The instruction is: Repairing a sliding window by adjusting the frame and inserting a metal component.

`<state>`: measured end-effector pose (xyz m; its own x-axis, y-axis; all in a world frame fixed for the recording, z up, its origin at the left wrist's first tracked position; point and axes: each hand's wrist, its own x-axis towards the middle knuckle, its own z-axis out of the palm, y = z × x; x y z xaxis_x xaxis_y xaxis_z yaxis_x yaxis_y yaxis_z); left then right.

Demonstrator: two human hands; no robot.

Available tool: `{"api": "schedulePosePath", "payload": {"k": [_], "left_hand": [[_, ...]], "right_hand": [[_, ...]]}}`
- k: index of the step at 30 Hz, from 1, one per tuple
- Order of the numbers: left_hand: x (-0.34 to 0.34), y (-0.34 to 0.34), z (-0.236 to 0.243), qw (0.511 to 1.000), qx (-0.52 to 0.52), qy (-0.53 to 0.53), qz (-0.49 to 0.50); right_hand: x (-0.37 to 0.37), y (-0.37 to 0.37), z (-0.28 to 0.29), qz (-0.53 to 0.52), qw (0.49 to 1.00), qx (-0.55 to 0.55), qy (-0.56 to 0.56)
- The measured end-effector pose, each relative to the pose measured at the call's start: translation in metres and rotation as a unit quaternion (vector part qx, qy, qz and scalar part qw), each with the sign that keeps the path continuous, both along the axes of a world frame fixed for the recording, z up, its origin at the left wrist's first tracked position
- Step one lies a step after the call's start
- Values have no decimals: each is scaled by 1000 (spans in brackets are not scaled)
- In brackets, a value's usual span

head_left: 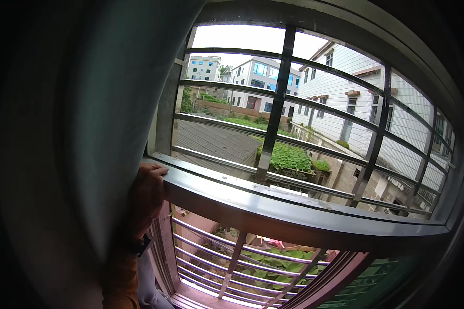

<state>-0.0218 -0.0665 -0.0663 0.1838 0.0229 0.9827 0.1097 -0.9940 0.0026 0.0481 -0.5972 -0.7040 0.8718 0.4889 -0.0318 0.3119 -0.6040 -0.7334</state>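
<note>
Hand, left (147, 193), rests on end of window rail (273, 203), lower left, beside dark curtain (87, 129); fingers (154, 170) curled together over rail's top edge, touching it. Dark wristband and orange sleeve below. Rt hand not in view. Metal bars (276, 103) cross window opening above and below rail. Outside: white bldgs (345, 87), green plot (286, 157), sloped grey roof.

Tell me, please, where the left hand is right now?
In the head view, lower left: the left hand rests on the window rail's left end, beside the curtain.
</note>
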Motion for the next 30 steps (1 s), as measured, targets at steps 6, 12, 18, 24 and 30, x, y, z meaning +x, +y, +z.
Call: {"api": "schedulePosePath", "payload": {"k": [6,12,18,24,30], "left_hand": [[-1,10,-1,1000,-6,-3,-26],[12,19,-3,999,2,-23,-36],[1,16,9,998,-54,28,-33],[-11,7,39,985,-124,118,-33],[-4,21,55,975,-144,166,-44]], "right_hand": [[8,26,69,22,996,-9,80],[18,38,67,129,977,-1,-170],[20,43,39,141,981,-16,-136],[33,49,43,109,994,8,-19],[48,58,53,91,992,35,80]]}}
